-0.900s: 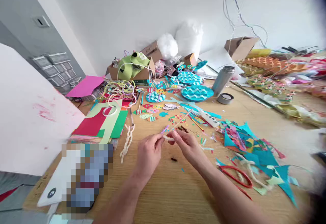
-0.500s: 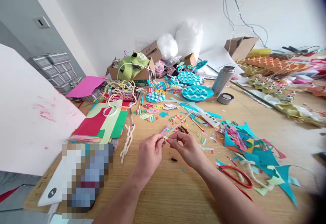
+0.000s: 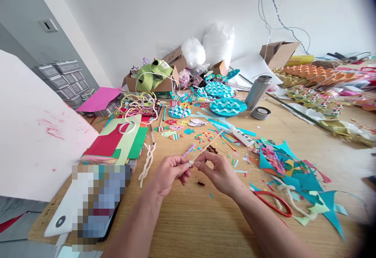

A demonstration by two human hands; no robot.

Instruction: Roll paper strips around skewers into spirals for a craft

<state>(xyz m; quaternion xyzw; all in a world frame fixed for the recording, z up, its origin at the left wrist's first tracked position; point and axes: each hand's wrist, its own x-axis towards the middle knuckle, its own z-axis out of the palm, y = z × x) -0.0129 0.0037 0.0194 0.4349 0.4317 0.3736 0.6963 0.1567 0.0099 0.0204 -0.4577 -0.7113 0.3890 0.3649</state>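
Observation:
In the middle of the wooden table [image 3: 188, 226], my left hand [image 3: 174, 172] and my right hand [image 3: 216, 172] meet fingertip to fingertip. Between them is a small white piece [image 3: 191, 163], pinched by my left thumb and finger; its kind is too small to tell. A thin pale stick [image 3: 212, 141] slants up and right from my right fingertips, which pinch its lower end. Just beyond my hands lie a purple twisted strand [image 3: 188, 150] and a dark brown fuzzy strand [image 3: 212, 149]. Below my right hand is a short dark brown bit [image 3: 201, 183].
Red-handled scissors [image 3: 274, 203] lie among paper scraps [image 3: 305, 183] at right. White braided cords [image 3: 147, 164] and a phone [image 3: 98, 207] lie left. Ahead are paper fish [image 3: 176, 128], a glue tube [image 3: 242, 136], blue wavy discs [image 3: 227, 107] and a metal flask [image 3: 258, 93].
My left hand has turned, its thumb now lying on top toward the white piece and its other fingers curled below. The right hand and the stick have barely moved.

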